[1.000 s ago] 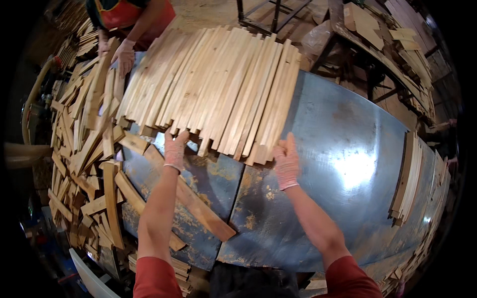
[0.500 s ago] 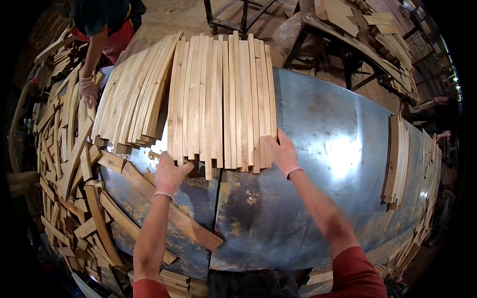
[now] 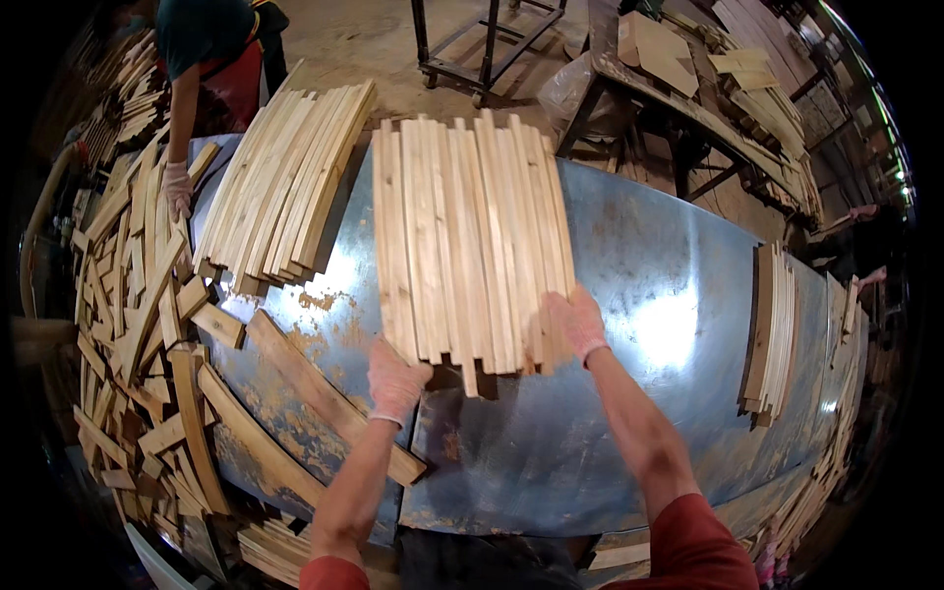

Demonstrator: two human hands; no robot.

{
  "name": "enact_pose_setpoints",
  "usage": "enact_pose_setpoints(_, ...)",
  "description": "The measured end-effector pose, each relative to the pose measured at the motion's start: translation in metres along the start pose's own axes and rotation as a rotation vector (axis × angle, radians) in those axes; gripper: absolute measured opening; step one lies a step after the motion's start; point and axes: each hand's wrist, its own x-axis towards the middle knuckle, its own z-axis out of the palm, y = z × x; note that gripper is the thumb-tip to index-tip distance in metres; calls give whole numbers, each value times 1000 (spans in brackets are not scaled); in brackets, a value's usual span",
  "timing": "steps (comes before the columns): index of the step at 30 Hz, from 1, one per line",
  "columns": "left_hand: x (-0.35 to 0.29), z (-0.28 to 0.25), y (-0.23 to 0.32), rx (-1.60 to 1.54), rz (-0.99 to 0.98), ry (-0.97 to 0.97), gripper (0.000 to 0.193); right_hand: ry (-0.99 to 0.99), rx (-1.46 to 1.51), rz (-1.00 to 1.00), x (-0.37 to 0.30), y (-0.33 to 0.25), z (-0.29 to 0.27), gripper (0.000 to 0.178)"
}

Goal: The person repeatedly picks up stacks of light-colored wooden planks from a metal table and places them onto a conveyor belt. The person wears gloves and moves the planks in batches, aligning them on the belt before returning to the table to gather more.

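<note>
A row of pale wooden strips (image 3: 462, 236), packed side by side with uneven ends, lies between my hands over the middle of the metal table (image 3: 629, 226). My left hand (image 3: 396, 379), in a pale pinkish glove, grips the near left corner of the row. On the near right edge my right hand (image 3: 573, 323), gloved alike, presses the strips inward from the side. The fingertips of both hands are partly hidden by the wood. Left of this row, apart from it, rests another stack of strips (image 3: 285, 187).
Loose wood offcuts (image 3: 147, 324) heap along the left side. Two longer boards (image 3: 324, 388) (image 3: 258, 438) lie at the near left. A smaller strip stack (image 3: 772, 334) sits at the right. Across the far left, a co-worker's gloved hand (image 3: 178, 190) touches the heap. A wheeled metal frame (image 3: 487, 59) stands beyond.
My hands and the row of strips have moved right and nearer to me. The gap to the left stack has widened, and the split within the row has closed.
</note>
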Motion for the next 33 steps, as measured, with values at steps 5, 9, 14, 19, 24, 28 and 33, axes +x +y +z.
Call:
enact_pose_setpoints(5, -126, 38, -19, -14, 35, -34, 78, -1, 145, 111, -98, 65, -63, 45)
enact_pose_setpoints(9, -235, 63, -53, 34, -17, -149, 92, 45, 155, 290, -185, 168, -111, 42)
enact_pose_setpoints(14, -321, 33, -75, 113, -38, -415, 101, 80, 236, 338, -277, 262, -147, 48)
enact_pose_setpoints(19, -283, -3, -69, 365, 253, -568, 99, 125, -86, 96, -280, 280, -168, 55)
enact_pose_setpoints(24, -196, 52, -78, 257, 350, -332, 97, 276, -212, 4, -217, 256, -181, 63)
enact_pose_setpoints(28, -176, 88, -82, 470, 204, -284, 100, 242, -27, -48, -199, 239, -146, 66)
enact_pose_setpoints(33, -198, 93, -41, -186, -102, -342, 92, 164, 497, 105, -195, 236, -142, 67)
